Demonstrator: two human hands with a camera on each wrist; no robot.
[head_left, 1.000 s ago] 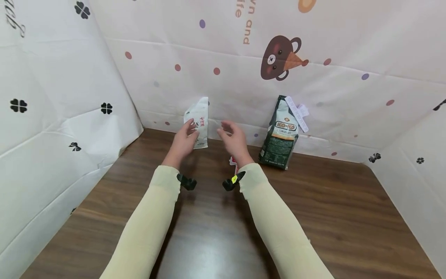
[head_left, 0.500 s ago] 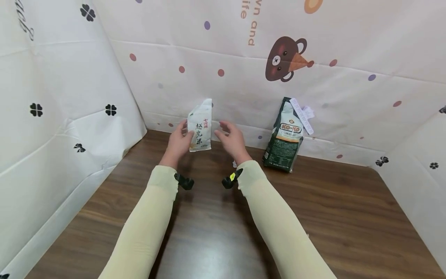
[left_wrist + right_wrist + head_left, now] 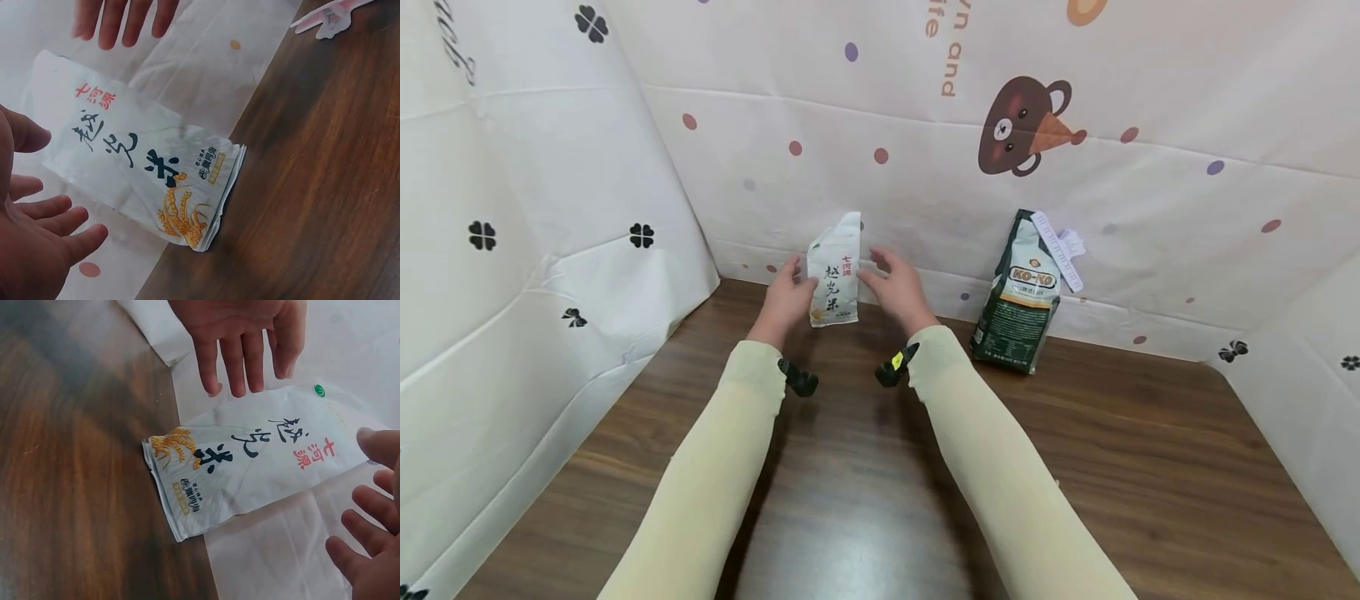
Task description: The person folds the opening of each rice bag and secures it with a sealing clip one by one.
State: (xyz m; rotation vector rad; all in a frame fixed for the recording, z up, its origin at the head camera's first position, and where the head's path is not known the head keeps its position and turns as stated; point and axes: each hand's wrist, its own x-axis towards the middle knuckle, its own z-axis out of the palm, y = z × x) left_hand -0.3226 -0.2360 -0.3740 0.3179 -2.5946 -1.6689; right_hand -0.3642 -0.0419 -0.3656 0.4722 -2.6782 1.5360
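Observation:
A white rice bag [image 3: 835, 271] with black and red characters and golden grain ears leans upright against the back cloth, its bottom edge on the table. My left hand [image 3: 786, 302] is at the bag's left side, thumb and fingers spread around that edge. On the opposite side, my right hand [image 3: 895, 292] has its thumb by the bag's right edge. The left wrist view shows my left fingers [image 3: 78, 225] straight and separated beside the bag. Gaps show between the fingers [image 3: 369, 512] of my right hand in the right wrist view, and neither hand grips the bag.
A green and white KO-KO bag [image 3: 1018, 292] leans on the back cloth to the right, a white patterned strip [image 3: 1057, 250] against its top. A small pink and white cutout [image 3: 334, 17] lies on the brown table [image 3: 842, 467]. Printed cloth [image 3: 535, 192] walls the left side.
My left hand has shifted left from in front of the rice bag to its side, uncovering the print. My right hand has come nearer its right edge. The bag stays against the cloth.

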